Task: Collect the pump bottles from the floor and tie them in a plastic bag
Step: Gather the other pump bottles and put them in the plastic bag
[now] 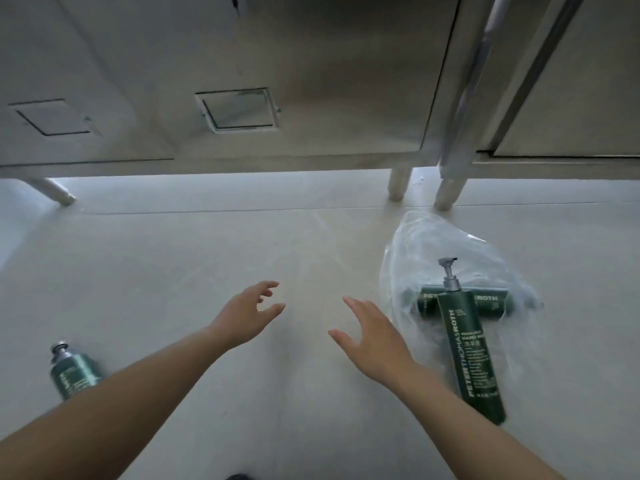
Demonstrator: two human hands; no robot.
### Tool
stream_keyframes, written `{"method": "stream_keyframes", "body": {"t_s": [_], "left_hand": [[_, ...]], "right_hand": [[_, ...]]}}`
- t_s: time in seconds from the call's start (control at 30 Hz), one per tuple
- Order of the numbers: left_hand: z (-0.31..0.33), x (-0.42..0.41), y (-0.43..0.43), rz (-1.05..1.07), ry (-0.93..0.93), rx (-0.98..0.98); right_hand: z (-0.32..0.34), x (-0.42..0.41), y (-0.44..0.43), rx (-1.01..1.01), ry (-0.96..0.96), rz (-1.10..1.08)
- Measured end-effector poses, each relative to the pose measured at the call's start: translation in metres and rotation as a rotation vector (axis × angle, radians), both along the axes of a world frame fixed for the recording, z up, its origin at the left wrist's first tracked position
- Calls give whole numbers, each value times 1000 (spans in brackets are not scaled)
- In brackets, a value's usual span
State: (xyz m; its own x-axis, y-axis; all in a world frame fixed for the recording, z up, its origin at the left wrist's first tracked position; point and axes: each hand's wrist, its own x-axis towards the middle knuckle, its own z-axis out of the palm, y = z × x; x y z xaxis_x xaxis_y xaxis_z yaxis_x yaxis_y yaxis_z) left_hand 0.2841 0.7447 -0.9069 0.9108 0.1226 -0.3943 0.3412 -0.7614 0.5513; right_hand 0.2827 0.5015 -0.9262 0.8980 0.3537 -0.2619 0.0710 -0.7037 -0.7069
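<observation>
- A crumpled clear plastic bag (pixel 433 251) lies on the pale, smooth floor (pixel 173 271), just in front of two round metal legs (pixel 400 185) of a stainless steel cabinet (pixel 311 81); it serves as the landmark here.
- One dark green cylindrical pump bottle (pixel 465 301) lies sideways on the near part of the bag; whether it sits inside the film or on top I cannot tell.
- A second dark green pump bottle with a grey pump head and white lettering (pixel 476 355) lies across the first, touching it. Its pump points toward the cabinet, and its base reaches past the bag's near edge.
- A third, smaller-looking dark green bottle with a silver top (pixel 71 372) lies on the floor well apart from the bag, far to its left, partly hidden by the left forearm.
- The right hand (pixel 374 337) hovers just left of the bag, fingers spread and relaxed, holding nothing.
- The left hand (pixel 247 315) hovers further left of the bag, fingers loosely curled, empty and touching nothing.
</observation>
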Motion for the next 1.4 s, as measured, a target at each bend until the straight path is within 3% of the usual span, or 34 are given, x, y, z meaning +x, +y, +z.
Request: {"method": "stream_keyframes", "body": {"t_s": [0.33,0.5,0.73,1.1,1.4], "left_hand": [[-27,-75,111,188,51,133],[-41,-103,161,201,39,237],[-57,-136,206,316,17,401],[-72,-154,237,440,39,489],[-80,-167,242,647,-11,393]], "right_hand": [[-42,-17,110,-148,49,249],[-67,-20,163,-412,-38,382],[-94,-32,213,-540,-11,465],[-105,-44,249,-572,-82,476],[-108,-51,271,-548,-114,525]]}}
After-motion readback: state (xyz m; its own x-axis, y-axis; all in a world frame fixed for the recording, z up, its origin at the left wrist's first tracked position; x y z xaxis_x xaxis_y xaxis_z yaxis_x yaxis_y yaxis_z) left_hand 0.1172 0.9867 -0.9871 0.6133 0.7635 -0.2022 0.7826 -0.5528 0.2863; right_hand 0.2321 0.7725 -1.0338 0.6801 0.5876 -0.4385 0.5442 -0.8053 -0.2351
